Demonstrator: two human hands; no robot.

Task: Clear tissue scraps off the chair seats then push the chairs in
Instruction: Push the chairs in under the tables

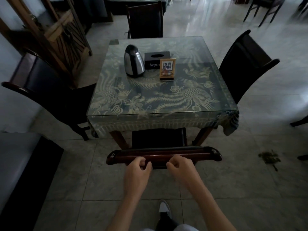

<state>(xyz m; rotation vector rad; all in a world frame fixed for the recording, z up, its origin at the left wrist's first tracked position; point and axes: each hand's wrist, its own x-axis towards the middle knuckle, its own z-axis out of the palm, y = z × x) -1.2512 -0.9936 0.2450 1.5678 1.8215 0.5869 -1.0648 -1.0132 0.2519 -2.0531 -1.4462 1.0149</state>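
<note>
A dark wooden chair (164, 155) stands right in front of me, its seat partly under the near edge of the table (160, 112). My left hand (138, 169) and my right hand (180, 167) both curl over the chair's top rail, side by side near its middle. The visible part of the black seat shows no tissue scraps. Three more dark chairs surround the table: one on the left (46, 90), one on the right (246, 64), one at the far side (145, 19). Their seats are mostly hidden or too dark to read.
On the glass-topped table stand a steel kettle (134, 61), a black tissue box (157, 60) and a small sign card (167, 69). A clump of green debris (269, 158) lies on the tiled floor at right. A wooden screen (55, 35) stands back left.
</note>
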